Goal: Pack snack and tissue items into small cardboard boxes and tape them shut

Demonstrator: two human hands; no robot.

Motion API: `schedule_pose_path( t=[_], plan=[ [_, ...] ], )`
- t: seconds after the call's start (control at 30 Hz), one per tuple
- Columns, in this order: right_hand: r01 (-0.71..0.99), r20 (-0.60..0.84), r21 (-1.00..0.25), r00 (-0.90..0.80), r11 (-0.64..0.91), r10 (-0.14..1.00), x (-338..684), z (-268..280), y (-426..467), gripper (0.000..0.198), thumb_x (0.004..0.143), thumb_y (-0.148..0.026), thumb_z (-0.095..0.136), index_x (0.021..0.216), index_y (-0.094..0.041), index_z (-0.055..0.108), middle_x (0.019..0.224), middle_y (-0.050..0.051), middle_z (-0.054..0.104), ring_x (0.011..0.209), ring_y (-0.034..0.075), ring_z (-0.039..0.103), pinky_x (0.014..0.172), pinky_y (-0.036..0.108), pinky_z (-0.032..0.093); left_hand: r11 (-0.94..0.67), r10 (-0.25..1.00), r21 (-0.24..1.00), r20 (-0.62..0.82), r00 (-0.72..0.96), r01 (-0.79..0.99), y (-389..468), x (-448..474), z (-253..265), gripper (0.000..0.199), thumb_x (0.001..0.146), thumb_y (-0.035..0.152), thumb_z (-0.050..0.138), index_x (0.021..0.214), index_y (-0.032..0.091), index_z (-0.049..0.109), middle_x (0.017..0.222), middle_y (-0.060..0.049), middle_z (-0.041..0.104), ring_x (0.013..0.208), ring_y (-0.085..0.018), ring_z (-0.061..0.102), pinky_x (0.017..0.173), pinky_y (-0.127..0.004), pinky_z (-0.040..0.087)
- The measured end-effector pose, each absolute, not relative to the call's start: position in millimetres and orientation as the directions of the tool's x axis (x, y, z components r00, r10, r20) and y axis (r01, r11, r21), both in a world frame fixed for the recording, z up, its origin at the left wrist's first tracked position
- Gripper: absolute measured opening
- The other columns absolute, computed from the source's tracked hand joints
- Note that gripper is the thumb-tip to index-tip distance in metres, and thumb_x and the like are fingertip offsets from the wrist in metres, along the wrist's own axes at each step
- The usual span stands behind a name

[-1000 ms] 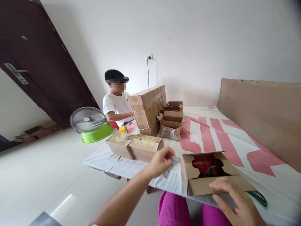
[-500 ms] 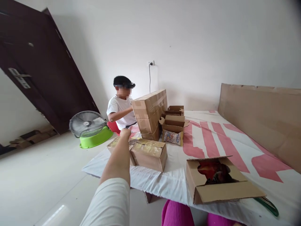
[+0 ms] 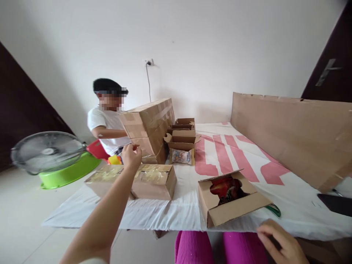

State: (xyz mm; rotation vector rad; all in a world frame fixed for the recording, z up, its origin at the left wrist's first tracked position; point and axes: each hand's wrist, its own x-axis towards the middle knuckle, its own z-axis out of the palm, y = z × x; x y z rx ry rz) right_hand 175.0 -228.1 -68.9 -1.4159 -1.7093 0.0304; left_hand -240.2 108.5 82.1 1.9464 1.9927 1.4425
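Observation:
My left hand (image 3: 131, 157) reaches across the two taped cardboard boxes (image 3: 154, 183), its fingers bent together near the stacked boxes. Whatever it holds, if anything, is too small to make out. A yellow-and-blue object (image 3: 115, 160) lies just left of this hand, partly hidden. At the table's front edge, my right hand (image 3: 282, 242) has its fingers loosely bent and apart, with nothing visible in it. Nearest to it are an open-flapped cardboard box (image 3: 239, 212) with dark red packets (image 3: 227, 189) inside and a green-handled tool (image 3: 274, 209) partly under that box.
A co-worker in a white shirt (image 3: 96, 117) sits behind the stacked cardboard boxes (image 3: 151, 128). Open boxes (image 3: 183, 137) stand beside the stack, a printed packet (image 3: 181, 157) in front. A cardboard sheet (image 3: 283, 135) stands at right, near a dark flat object (image 3: 335, 204). A fan (image 3: 48, 151) is at left.
The view has swung right. My left hand has moved closer to the tall stack, uncovering the yellow-and-blue object. My right hand has come into view at the lower right.

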Motion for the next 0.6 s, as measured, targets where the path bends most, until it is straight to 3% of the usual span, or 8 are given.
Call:
schedule_pose_path(
  t=[0.07,0.17,0.27,0.37,0.43,0.5,0.6],
  plan=[
    [0.806,0.704,-0.521,0.220,0.280,0.675,190,-55,-215,0.009,0.090,-0.030,0.055,0.089,-0.025,0.062,0.084,0.003,0.066,0.077,0.019,0.066,0.070,0.027,0.056,-0.341,0.777,0.544,0.623,-0.096,0.767,80,-212,71,0.010,0.085,0.017,0.052,0.090,0.013,0.061,0.089,-0.007,0.060,0.088,-0.021,0.058,0.083,-0.035,0.049],
    [0.838,0.766,-0.504,0.321,0.211,0.557,198,-38,-190,0.017,0.092,-0.035,0.050,0.099,-0.023,0.061,0.098,0.008,0.064,0.093,0.023,0.063,0.081,0.036,0.053,-0.813,0.561,0.371,0.704,0.435,0.448,15,-163,55,0.013,0.089,0.016,0.046,0.088,0.017,0.059,0.087,-0.006,0.064,0.083,-0.017,0.061,0.077,-0.029,0.050],
    [0.868,0.744,-0.436,0.198,0.239,0.639,181,-31,-173,0.018,0.093,-0.033,0.049,0.101,-0.023,0.061,0.100,0.008,0.065,0.097,0.023,0.061,0.082,0.038,0.051,-0.943,0.281,0.312,0.549,0.788,0.118,-42,-114,47,0.021,0.094,0.018,0.043,0.110,0.019,0.058,0.106,-0.009,0.066,0.102,-0.018,0.061,0.088,-0.030,0.049],
    [0.888,0.680,-0.365,0.049,0.280,0.732,153,-29,-176,0.014,0.093,-0.025,0.048,0.095,-0.023,0.062,0.096,0.007,0.065,0.094,0.023,0.059,0.084,0.040,0.047,-0.950,0.116,0.312,0.338,0.934,0.005,-68,-77,40,0.027,0.096,0.031,0.044,0.118,0.020,0.056,0.113,-0.009,0.066,0.107,-0.021,0.060,0.102,-0.038,0.041],
    [0.912,0.648,-0.322,0.018,0.253,0.761,140,-27,-185,0.015,0.092,-0.021,0.048,0.096,-0.023,0.063,0.097,0.006,0.066,0.094,0.023,0.059,0.086,0.043,0.043,-0.961,0.133,0.269,0.233,0.963,0.068,-71,-63,34,0.028,0.096,0.036,0.043,0.115,0.022,0.058,0.101,-0.007,0.069,0.096,-0.021,0.063,0.105,-0.044,0.037],
    [0.928,0.628,-0.295,0.006,0.230,0.778,135,-24,-193,0.016,0.090,-0.019,0.050,0.098,-0.024,0.063,0.099,0.005,0.066,0.094,0.023,0.059,0.088,0.045,0.040,-0.961,0.250,0.166,0.185,0.950,0.221,-70,-57,27,0.026,0.095,0.039,0.045,0.105,0.022,0.062,0.087,-0.005,0.068,0.088,-0.022,0.063,0.107,-0.052,0.033],
    [0.926,0.618,-0.282,-0.025,0.252,0.786,138,-22,-198,0.020,0.087,-0.016,0.054,0.102,-0.025,0.063,0.103,0.004,0.066,0.097,0.023,0.058,0.090,0.044,0.040,-0.874,0.471,0.016,0.266,0.841,0.485,-70,-60,22,0.025,0.090,0.043,0.054,0.087,0.020,0.064,0.085,-0.005,0.066,0.094,-0.026,0.062,0.112,-0.060,0.020]
  ],
)
